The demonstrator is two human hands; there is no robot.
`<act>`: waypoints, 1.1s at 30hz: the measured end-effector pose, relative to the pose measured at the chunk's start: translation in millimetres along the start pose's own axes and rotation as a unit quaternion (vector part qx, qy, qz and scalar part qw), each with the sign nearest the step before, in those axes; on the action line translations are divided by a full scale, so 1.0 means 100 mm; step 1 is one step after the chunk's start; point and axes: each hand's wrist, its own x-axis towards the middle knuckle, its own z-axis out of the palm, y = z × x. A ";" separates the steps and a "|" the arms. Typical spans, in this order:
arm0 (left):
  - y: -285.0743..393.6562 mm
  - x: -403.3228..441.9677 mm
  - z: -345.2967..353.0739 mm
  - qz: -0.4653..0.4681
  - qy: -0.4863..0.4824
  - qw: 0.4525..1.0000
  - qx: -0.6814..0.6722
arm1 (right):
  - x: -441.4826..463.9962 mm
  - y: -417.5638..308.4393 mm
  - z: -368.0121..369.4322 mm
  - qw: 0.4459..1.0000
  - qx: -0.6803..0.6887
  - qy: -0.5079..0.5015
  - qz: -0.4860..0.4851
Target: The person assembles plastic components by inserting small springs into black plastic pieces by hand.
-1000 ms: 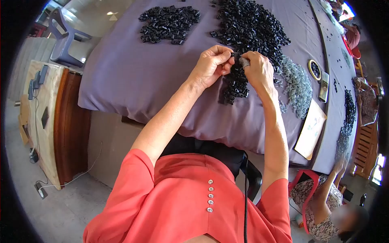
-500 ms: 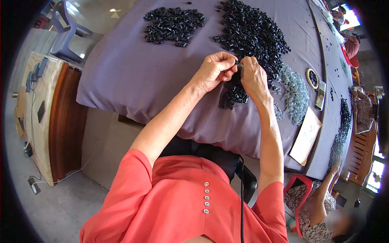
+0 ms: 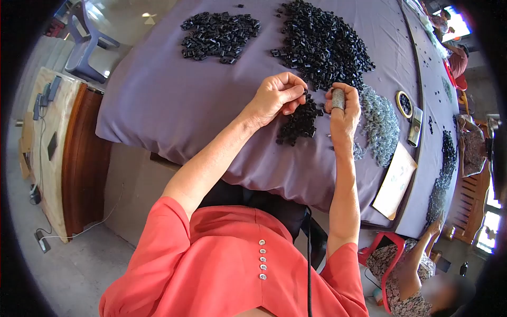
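Observation:
Thumb and forefinger of my left hand are pinched on a small black piece, mostly hidden, above a small cluster of black pieces. To its right, my right hand has curled fingers, with a grey wrap round one finger; whether it holds anything is too small to tell. The two hands are apart. Beyond them spreads a large pile of black pieces, and a smaller pile lies at the upper left. Clear, glassy-looking small pieces are heaped right of my right hand.
The purple cloth covers the table. At the right are a round container, a small tin-like box and a flat card. A co-worker sits at lower right. A grey chair stands upper left.
My right hand has moved away from my left hand, down and to the right, and turned so the wrapped finger shows. My left hand has barely shifted.

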 end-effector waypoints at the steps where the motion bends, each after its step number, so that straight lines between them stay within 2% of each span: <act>1: -0.01 0.00 0.00 0.003 -0.003 1.000 0.006 | 0.00 -0.02 0.01 0.998 0.051 -0.011 0.025; 5: -0.02 0.00 0.02 0.012 0.004 0.999 0.042 | -0.06 -0.02 0.08 0.988 0.116 -0.094 0.043; 9: -0.02 -0.01 0.02 0.011 0.009 0.999 0.039 | -0.08 -0.09 0.08 0.985 0.111 -0.117 0.056; 16: 0.00 -0.02 0.03 0.003 0.009 0.999 0.034 | -0.09 -0.15 0.08 0.987 0.092 -0.117 0.055; 33: -0.02 -0.02 0.03 0.002 0.000 0.998 0.061 | -0.09 -0.11 0.08 0.974 0.155 -0.157 0.056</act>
